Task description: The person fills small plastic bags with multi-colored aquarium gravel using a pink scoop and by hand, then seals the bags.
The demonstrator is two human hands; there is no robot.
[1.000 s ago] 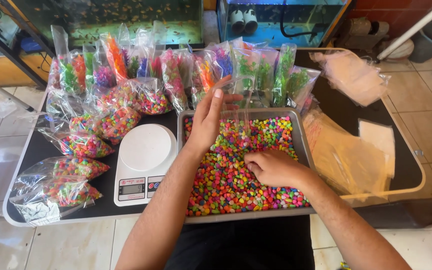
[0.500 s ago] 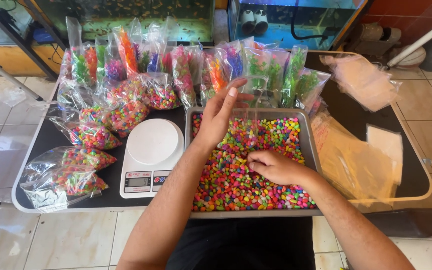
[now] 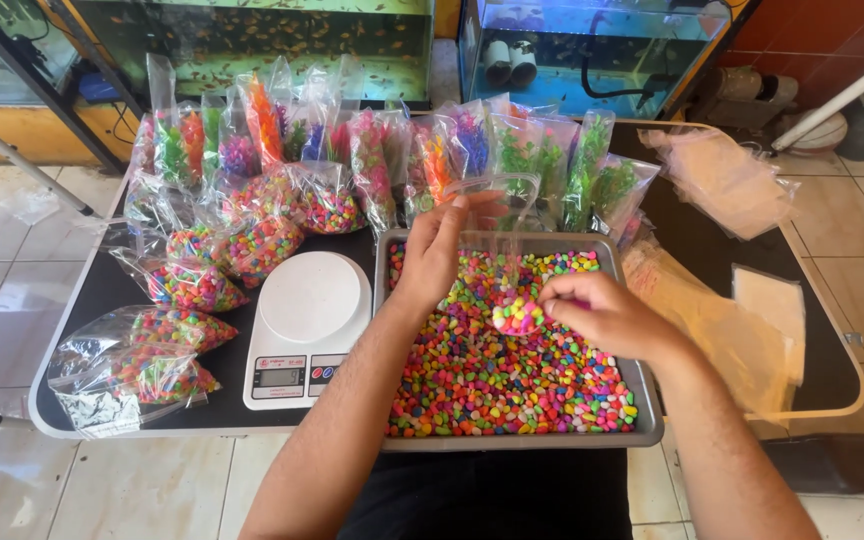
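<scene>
Head camera looks steeply down, close over table (image 3: 102, 300).

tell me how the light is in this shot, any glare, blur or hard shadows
Head view: bright daylight, sharp throughout; glare glints off the clear bags and the aquarium glass; the left hand and right hand throw only soft shadows on the colored pebbles in the tray; the white scale is bright but not blown out; edges bend slightly from the wide lens.

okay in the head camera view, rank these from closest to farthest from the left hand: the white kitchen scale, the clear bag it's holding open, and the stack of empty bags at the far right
1. Clear bag: held by the left hand, over the tray.
2. White kitchen scale: just left of that hand, beside the tray.
3. Stack of empty bags: far right of the table.
</scene>
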